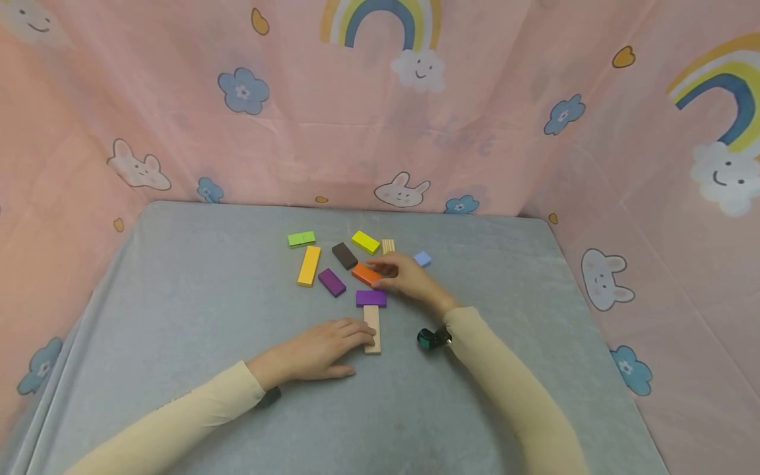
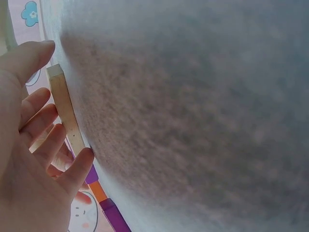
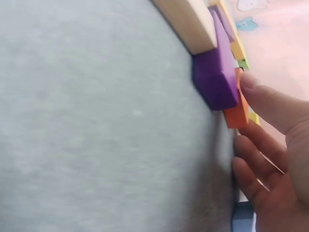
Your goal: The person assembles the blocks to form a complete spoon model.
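Note:
A plain wooden block (image 1: 372,330) lies lengthwise on the grey cloth. The fingers of my left hand (image 1: 320,349) rest on it, fairly straight, with the thumb off to the near side. Across its far end sits a purple block (image 1: 371,299), touching it in a T shape. Just beyond, my right hand (image 1: 410,277) pinches an orange block (image 1: 365,274) between thumb and fingers. In the right wrist view, the thumb lies against the orange block (image 3: 236,113), close behind the purple block (image 3: 215,82). The left wrist view shows the left fingers beside the wooden block (image 2: 65,106).
Around the far side lie a second purple block (image 1: 332,282), a dark brown block (image 1: 344,255), and yellow (image 1: 365,241), amber (image 1: 309,266) and green (image 1: 301,239) ones. A striped wooden piece (image 1: 388,246) and a light blue block (image 1: 422,258) flank the right hand. Pink curtains (image 1: 475,152) enclose the table.

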### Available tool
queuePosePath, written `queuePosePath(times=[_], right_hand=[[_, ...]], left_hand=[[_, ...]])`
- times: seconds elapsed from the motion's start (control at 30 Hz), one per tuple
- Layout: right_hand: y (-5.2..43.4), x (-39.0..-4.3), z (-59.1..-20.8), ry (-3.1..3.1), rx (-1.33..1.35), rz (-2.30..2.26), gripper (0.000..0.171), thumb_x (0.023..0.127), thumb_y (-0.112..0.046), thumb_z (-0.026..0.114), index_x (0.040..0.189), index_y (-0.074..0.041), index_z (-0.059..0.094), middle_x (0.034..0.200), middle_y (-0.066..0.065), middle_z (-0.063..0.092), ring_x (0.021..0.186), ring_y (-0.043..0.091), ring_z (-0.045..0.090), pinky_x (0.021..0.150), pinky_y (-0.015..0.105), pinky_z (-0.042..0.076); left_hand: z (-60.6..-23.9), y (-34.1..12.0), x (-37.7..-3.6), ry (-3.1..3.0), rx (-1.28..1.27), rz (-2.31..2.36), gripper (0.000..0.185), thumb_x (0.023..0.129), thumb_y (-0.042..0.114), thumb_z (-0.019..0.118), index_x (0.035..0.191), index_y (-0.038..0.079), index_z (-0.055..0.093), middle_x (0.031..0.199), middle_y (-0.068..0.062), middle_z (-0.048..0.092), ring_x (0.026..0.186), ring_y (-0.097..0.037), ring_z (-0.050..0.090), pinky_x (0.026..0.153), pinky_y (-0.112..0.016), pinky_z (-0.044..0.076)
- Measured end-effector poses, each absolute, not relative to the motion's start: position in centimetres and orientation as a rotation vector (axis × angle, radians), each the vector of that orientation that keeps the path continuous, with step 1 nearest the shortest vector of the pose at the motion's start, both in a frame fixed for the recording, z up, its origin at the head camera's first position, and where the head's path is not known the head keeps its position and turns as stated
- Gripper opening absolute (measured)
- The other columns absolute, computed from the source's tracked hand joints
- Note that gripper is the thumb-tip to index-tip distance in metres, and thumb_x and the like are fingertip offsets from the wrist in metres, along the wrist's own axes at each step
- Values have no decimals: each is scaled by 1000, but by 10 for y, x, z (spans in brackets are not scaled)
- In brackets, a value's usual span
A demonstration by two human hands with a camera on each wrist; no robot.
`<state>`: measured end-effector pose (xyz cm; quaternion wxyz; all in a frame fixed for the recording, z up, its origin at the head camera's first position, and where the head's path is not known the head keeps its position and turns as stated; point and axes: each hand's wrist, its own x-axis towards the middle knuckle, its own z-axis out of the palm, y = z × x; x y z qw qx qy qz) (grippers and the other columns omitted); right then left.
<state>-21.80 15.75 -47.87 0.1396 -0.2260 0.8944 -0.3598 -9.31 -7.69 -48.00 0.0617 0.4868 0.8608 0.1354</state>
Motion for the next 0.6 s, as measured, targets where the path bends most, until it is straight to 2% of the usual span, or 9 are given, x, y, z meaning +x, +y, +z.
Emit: queuePosePath(times=[0.13,0.4,0.6], right_hand=[[154,-225,-477,2560,-651,-945,53,79,-32,75,128,-28,58,111,-1,64,98,16,56,89,32,49],[150,-232,-474,2530,-729,-879,55,78,-30,76,130,-25,57,91,0,58,78,15,50,67,24,42],[147,-235,-467,2495,-732,-832,57,79,-30,76,132,-25,56,84,0,56,77,15,49,67,25,41]], left_hand=[[-480,-77,-93,2602,1466,411,53,88,43,62,134,24,45,146,7,42,135,-11,40,111,-33,39],[-479,-77,-93,2595,1460,418,53,88,43,62,135,24,45,146,7,42,136,-11,40,112,-33,39],[-481,-77,-93,2603,1476,425,53,88,43,62,134,24,46,146,7,42,135,-11,40,111,-32,39]])
